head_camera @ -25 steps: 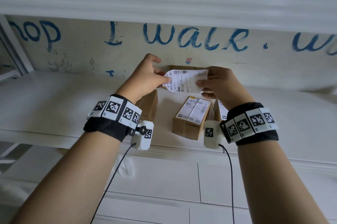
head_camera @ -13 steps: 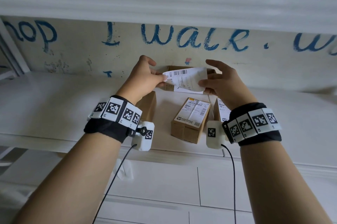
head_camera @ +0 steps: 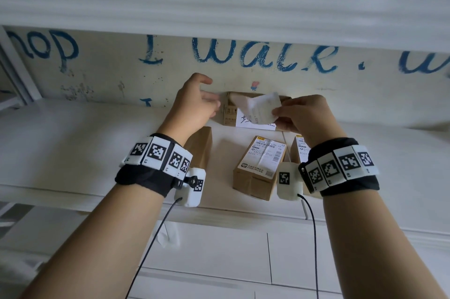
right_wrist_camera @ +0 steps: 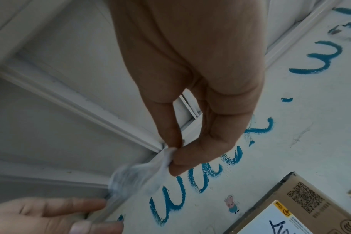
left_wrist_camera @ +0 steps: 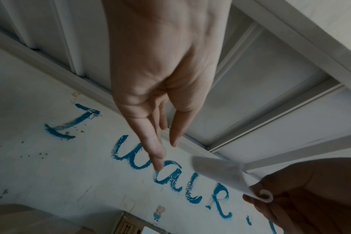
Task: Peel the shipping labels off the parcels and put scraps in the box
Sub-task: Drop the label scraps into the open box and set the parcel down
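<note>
The left hand (head_camera: pixel 194 101) hangs with fingers (left_wrist_camera: pixel 156 147) loose and apart, holding nothing, just beside the peeled label (head_camera: pixel 258 106). That label (crumpled, off its parcel) is pinched between thumb and forefinger of the right hand (head_camera: pixel 302 113), above the box (head_camera: pixel 282 100) at the back of the shelf (head_camera: pixel 73 143). One label is off but not yet dropped in. In front, the middle parcel (head_camera: pixel 258 167) and the right parcel (head_camera: pixel 298 150) keep theirs, so most peeling seems left.

Thin white paper label (head_camera: pixel 258 107), crumpled, matt. Brown cardboard parcels (head_camera: pixel 258 167), matt, paper labels smooth. White painted shelf (head_camera: pixel 73 143) smooth; back wall (head_camera: pixel 109 72) rough, scuffed.
</note>
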A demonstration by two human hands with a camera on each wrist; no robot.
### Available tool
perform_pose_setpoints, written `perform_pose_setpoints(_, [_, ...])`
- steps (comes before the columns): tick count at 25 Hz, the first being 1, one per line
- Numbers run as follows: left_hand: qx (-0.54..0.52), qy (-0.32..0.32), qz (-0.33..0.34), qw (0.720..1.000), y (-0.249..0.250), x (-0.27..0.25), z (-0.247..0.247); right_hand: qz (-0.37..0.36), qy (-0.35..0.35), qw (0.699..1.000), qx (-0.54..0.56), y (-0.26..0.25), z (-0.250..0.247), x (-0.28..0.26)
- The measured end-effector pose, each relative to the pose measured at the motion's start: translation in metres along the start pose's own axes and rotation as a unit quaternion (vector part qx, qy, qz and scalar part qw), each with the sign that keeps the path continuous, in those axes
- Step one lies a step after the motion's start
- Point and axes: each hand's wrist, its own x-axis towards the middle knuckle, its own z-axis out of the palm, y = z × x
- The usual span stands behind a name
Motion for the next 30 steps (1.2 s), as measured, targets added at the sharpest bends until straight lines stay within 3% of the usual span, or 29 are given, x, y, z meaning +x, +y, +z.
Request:
perform_pose_setpoints(8, [-0.008, -0.069, -0.001, 0.998, 0.007, -0.001, 0.001, 0.024, 0.015, 0.999, -0.016, -0.009, -0.008, 0.016])
perform_pose_setpoints(17, [0.050, -0.074, 0.017, 0.996, 0.004, 0.005, -0.009, 0.011, 0.069, 0.975, -0.210, -0.022, -0.004, 0.059])
perform_pose_setpoints(21, [0.059, -0.073, 0.015, 0.996, 0.002, 0.004, -0.013, 0.016, 0.062, 0.963, -0.261, -0.021, 0.002, 0.071])
perform_pose_setpoints(26, [0.068, -0.054, 0.018, 0.996, 0.000, 0.003, -0.025, 0.026, 0.055, 0.962, -0.267, -0.018, 0.013, 0.087])
perform_pose_setpoints(30, [0.063, -0.056, 0.014, 0.996, -0.008, 0.005, -0.032, 0.052, 0.028, 0.978, -0.202, -0.020, 0.019, 0.101])
